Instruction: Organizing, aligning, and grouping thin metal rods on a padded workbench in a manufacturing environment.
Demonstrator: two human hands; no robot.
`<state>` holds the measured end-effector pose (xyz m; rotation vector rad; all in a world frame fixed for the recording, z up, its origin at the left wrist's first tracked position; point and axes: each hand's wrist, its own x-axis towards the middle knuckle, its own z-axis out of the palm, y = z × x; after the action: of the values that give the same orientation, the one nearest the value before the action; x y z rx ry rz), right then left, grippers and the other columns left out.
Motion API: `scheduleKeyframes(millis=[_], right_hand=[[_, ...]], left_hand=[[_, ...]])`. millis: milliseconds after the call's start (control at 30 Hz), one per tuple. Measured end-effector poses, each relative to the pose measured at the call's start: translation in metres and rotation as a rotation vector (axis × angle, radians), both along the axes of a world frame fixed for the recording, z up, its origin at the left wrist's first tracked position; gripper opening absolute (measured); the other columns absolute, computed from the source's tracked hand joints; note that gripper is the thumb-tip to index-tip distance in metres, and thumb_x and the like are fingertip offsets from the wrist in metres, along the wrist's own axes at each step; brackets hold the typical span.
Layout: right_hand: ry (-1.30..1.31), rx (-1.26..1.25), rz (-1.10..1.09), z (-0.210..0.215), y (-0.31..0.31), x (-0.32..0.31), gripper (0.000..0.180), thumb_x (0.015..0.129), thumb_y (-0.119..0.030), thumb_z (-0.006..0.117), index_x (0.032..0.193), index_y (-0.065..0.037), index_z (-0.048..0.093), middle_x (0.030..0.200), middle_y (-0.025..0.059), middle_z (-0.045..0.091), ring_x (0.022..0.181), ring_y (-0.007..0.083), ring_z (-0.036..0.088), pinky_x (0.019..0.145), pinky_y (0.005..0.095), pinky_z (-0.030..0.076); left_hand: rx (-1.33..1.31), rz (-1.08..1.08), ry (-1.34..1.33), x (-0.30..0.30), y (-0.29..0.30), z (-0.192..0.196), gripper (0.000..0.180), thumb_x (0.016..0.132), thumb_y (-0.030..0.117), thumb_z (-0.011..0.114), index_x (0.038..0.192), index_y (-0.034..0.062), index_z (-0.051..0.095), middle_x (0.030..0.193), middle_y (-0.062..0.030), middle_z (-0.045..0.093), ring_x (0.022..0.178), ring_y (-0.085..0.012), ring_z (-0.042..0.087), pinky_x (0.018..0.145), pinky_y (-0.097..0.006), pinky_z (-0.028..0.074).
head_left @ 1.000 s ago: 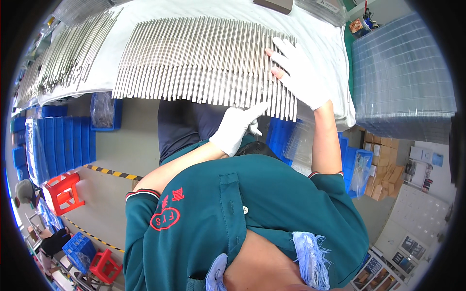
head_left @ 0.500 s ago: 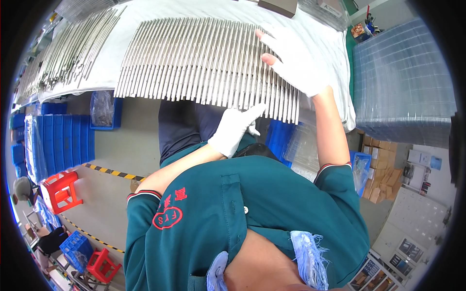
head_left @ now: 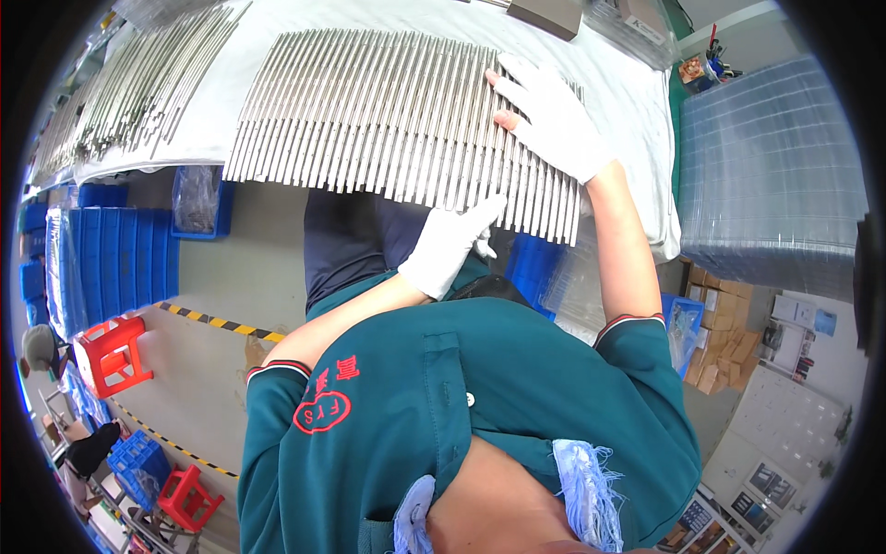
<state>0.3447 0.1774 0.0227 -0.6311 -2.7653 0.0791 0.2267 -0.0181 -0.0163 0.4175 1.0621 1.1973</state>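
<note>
A wide row of long thin metal strips [head_left: 388, 111] lies side by side on a white-covered table [head_left: 618, 83]. My right hand [head_left: 549, 115], in a white glove, rests flat with fingers spread on the right part of the row. My left hand [head_left: 452, 245], also gloved in white, sits at the near ends of the strips at the table's front edge, fingertips touching them. Neither hand holds anything.
A second spread of metal strips [head_left: 129, 88] lies at the far left of the table. A tall stack of clear plastic trays [head_left: 766, 166] stands at the right. Blue bins [head_left: 101, 258] and red stools [head_left: 111, 351] are on the floor below left. Cardboard boxes [head_left: 720, 342] sit at right.
My right hand has slid up and to the left across the strips, away from the near edge. My left hand has stayed at the strips' near ends.
</note>
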Motion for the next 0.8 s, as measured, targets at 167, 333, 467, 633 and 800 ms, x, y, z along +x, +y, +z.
scheduleKeyframes(millis=[167,333,467,633,800], right_hand=[[0.013,-0.023,-0.003,0.002,-0.001,-0.001,0.053,0.092,-0.045,0.052,0.136,-0.015,0.052,0.141,0.0153,0.045,0.130,0.0325,0.042,0.110,0.0396,0.032],[-0.002,0.013,-0.006,0.002,-0.002,-0.001,0.053,0.091,-0.045,0.054,0.134,-0.014,0.053,0.141,0.0154,0.046,0.129,0.0326,0.043,0.109,0.0397,0.032],[0.007,0.022,0.002,0.003,-0.001,-0.001,0.052,0.091,-0.044,0.055,0.134,-0.014,0.053,0.140,0.0156,0.046,0.128,0.0329,0.044,0.108,0.0400,0.033],[0.018,0.012,0.010,0.002,-0.002,-0.001,0.052,0.091,-0.043,0.055,0.134,-0.014,0.054,0.140,0.0156,0.046,0.127,0.0330,0.044,0.108,0.0403,0.034],[0.020,0.003,0.002,0.003,-0.003,0.000,0.052,0.091,-0.043,0.055,0.134,-0.014,0.053,0.141,0.0151,0.045,0.127,0.0328,0.044,0.108,0.0404,0.034]], left_hand=[[0.478,-0.174,0.434,-0.005,-0.011,-0.025,0.026,0.095,0.019,0.056,0.117,0.0089,0.065,0.078,-0.0073,0.063,0.059,-0.0113,0.058,0.058,-0.025,0.052],[0.296,-0.182,0.307,-0.006,-0.008,-0.012,0.031,0.094,0.014,0.054,0.124,0.0128,0.062,0.088,-0.0096,0.065,0.060,-0.0125,0.059,0.060,-0.026,0.053],[0.518,-0.184,0.561,-0.008,-0.010,-0.019,0.018,0.092,0.023,0.060,0.103,0.0088,0.065,0.074,-0.0056,0.060,0.058,-0.0106,0.057,0.059,-0.026,0.051],[-0.032,0.009,-0.038,-0.008,-0.003,0.010,0.022,0.090,0.028,0.065,0.081,0.0069,0.065,0.067,-0.0017,0.057,0.055,-0.0084,0.053,0.056,-0.025,0.047],[0.005,-0.038,0.019,-0.010,-0.005,0.014,0.023,0.088,0.027,0.068,0.084,0.0044,0.064,0.061,-0.0005,0.055,0.055,-0.0086,0.053,0.055,-0.025,0.047]])
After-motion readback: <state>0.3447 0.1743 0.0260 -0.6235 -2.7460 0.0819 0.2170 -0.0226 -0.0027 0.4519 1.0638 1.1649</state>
